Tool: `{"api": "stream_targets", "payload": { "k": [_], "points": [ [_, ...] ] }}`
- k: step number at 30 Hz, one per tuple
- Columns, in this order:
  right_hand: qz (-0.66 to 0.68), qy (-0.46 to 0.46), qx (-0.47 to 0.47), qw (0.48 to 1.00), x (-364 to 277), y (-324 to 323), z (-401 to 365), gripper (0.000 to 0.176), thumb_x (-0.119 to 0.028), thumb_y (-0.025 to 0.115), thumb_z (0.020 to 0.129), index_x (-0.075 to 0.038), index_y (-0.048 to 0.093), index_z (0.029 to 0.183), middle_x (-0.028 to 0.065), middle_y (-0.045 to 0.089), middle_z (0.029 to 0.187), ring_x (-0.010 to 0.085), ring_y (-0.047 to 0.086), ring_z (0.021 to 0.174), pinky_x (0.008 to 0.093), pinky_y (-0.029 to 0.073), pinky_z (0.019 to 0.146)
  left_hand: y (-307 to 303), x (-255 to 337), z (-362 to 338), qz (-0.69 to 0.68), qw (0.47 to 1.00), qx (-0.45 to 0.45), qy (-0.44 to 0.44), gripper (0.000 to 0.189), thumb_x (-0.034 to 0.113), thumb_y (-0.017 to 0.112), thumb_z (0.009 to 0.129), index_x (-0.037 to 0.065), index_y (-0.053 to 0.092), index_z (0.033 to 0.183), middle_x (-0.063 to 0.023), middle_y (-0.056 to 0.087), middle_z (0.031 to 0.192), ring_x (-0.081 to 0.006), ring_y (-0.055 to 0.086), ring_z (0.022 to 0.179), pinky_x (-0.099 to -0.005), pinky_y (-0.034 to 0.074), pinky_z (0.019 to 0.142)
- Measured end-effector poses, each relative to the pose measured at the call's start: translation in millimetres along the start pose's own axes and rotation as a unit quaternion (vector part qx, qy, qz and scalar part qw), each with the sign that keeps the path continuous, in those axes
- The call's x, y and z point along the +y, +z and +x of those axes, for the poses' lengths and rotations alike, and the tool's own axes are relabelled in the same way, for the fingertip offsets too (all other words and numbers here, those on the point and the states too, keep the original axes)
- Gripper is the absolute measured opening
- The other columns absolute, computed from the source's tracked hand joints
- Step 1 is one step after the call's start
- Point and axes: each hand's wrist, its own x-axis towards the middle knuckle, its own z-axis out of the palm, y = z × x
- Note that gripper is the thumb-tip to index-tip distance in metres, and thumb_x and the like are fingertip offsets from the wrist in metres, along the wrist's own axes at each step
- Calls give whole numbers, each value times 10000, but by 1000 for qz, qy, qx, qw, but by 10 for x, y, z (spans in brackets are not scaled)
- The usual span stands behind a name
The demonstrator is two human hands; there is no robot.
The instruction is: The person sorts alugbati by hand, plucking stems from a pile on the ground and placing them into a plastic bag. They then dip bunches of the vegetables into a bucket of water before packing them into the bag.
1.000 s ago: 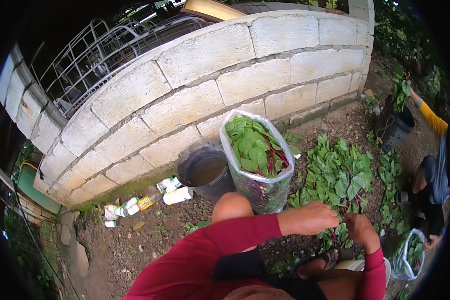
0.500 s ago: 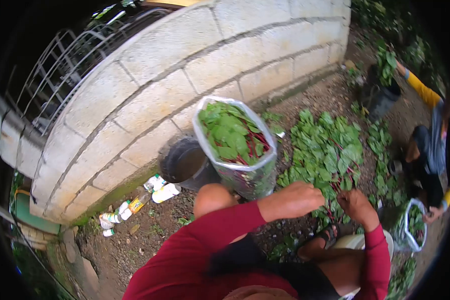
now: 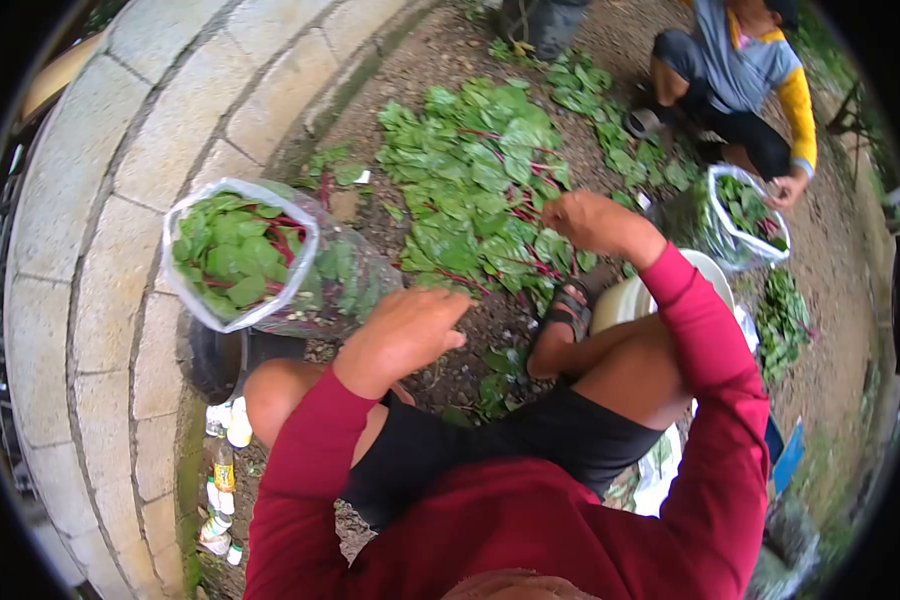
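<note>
My left hand (image 3: 400,332) hovers at the near left edge of the leaf pile, fingers stretched and thumb apart, with nothing seen in it. My right hand (image 3: 595,222) is at the right side of the pile by the red stems, its fingers curled in. Whatever those fingers hold is hidden. The pile of green leaves with red stems (image 3: 480,150) lies spread on the ground before me. Left of my left hand, a clear plastic bag (image 3: 345,275) leans, packed with the same leaves (image 3: 232,250).
A block wall (image 3: 90,280) runs along the left, with a black bucket (image 3: 210,360) and several bottles (image 3: 224,475) beside it. At the right another person (image 3: 740,70) crouches, one hand at a second leaf-filled bag (image 3: 748,215). A pale bucket (image 3: 620,305) stands by my right leg.
The view has swung right, bringing the other person further in. My hands, close together before, are now wider apart, the left one lower and opened out.
</note>
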Motion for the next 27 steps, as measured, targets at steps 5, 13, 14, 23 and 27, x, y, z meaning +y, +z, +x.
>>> {"api": "stream_targets", "payload": {
  "k": [5, 13, 14, 23, 27],
  "points": [
    [-3, 54, 63, 997, 398, -126, -72, 162, -132, 595, 861, -42, 698, 947, 205, 701, 864, 383, 683, 827, 456, 534, 743, -148, -31, -51, -1, 999, 33, -22, 465, 217, 746, 821, 14, 615, 1218, -187, 671, 1146, -396, 636, 1025, -462, 512, 864],
    [9, 98, 93, 991, 482, -216, -161, 199, -115, 598, 829, -20, 715, 959, 203, 710, 864, 362, 694, 836, 439, 538, 764, -163, -31, -84, 10, 999, 29, -21, 492, 205, 748, 822, -17, 601, 1236, -213, 666, 1096, -405, 633, 998, -464, 508, 853],
    [11, 98, 93, 991, 456, -219, -155, 196, -116, 600, 828, -16, 714, 952, 205, 709, 861, 360, 694, 835, 439, 538, 763, -159, -30, -87, 6, 999, 31, -18, 491, 209, 747, 824, -17, 601, 1234, -212, 665, 1087, -404, 632, 994, -463, 507, 850],
    [38, 73, 88, 993, 396, -173, -78, 180, -114, 602, 823, 1, 703, 918, 183, 694, 772, 335, 695, 755, 421, 536, 715, -166, -16, -102, 12, 999, 37, -22, 482, 231, 739, 837, -14, 600, 1229, -197, 664, 1041, -396, 632, 960, -466, 501, 828],
    [38, 62, 96, 993, 407, -164, -79, 165, -112, 608, 818, -1, 701, 898, 175, 692, 761, 325, 693, 743, 421, 533, 707, -194, -12, -97, 12, 999, 29, -29, 479, 240, 734, 843, 1, 596, 1235, -190, 659, 1029, -397, 630, 945, -471, 498, 818]
  ]
}}
